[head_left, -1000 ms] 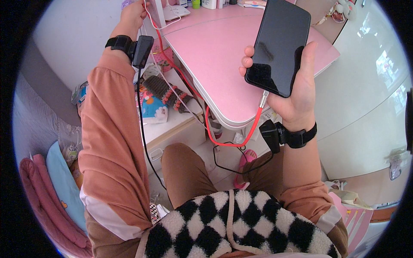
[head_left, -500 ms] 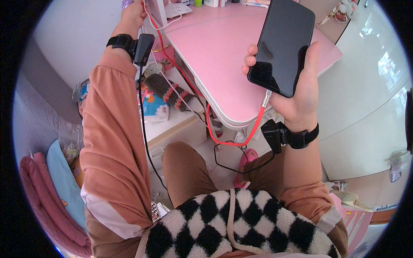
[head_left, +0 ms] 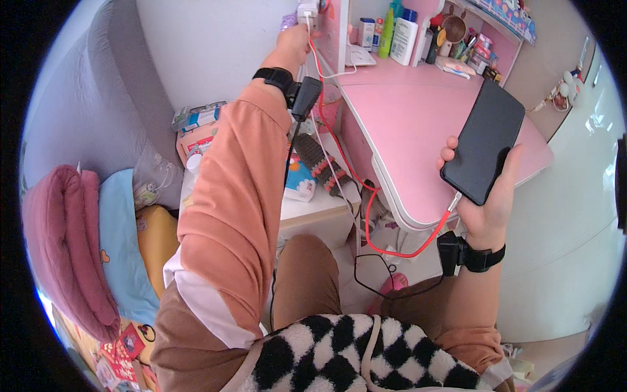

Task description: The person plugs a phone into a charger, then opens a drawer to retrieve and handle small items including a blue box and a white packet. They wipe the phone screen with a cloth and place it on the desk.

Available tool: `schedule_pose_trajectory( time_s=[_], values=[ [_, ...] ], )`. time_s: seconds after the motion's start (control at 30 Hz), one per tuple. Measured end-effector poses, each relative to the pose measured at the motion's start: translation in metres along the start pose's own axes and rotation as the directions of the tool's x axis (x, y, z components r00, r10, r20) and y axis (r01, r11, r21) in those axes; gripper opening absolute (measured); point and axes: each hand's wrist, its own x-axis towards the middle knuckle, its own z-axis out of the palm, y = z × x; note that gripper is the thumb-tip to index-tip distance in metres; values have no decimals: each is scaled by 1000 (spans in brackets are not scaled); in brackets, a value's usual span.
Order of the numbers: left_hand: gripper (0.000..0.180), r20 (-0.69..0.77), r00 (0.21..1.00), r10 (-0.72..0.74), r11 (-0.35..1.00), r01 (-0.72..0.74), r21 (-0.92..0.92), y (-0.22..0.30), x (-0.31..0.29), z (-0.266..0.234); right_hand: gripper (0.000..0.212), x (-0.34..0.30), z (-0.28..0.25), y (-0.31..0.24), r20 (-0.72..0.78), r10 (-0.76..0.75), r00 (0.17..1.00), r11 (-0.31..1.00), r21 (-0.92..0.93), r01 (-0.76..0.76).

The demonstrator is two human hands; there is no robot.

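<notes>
A black smartphone point(head_left: 484, 142), its screen dark, lies in my right hand point(head_left: 488, 219), fingers closed round its left edge and thumb along the right. The metal connector point(head_left: 454, 200) of a red charging cable point(head_left: 408, 255) sits at the phone's lower end. That cable loops below the desk corner, then climbs to my left hand point(head_left: 293, 49). Against the wall, my left hand has its fingers curled in, just below a white charger point(head_left: 307, 9) with a white cord. What those fingers pinch is mostly hidden.
The pink desk point(head_left: 411, 111) carries bottles point(head_left: 403, 40) and small items at the back. Left of it, a low white cabinet point(head_left: 307, 212) holds a knitted grey item point(head_left: 318, 160) and packages. A rolled pink blanket point(head_left: 62, 242) lies far left. Black wrist-device wires hang nearby.
The view has swung left, so desk and hands appear farther right and lower. The white charger above my left hand has come into view. My right hand still holds the phone with the cable attached.
</notes>
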Motion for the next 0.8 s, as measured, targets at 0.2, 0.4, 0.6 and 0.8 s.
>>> schedule_pose_trajectory(
  time_s=[0.2, 0.4, 0.6, 0.8],
  values=[
    [24, 8, 999, -42, 996, 43, -73, 15, -27, 10, 80, -1, 4, 2, -48, -19, 999, 999, -32, 17],
    [19, 31, 995, -90, 994, 92, -63, 26, -37, 9, 79, 0, 4, 2, -40, -23, 999, 1000, -23, 22],
    [17, 153, 969, -194, 975, 207, -78, 42, -40, -2, 77, 1, 2, 4, -47, -17, 999, 1000, -7, 16],
    [13, 136, 962, -235, 959, 253, -132, 47, -33, 4, 72, -1, 1, 3, 3, -18, 1000, 1000, 3, 18]
  ],
)
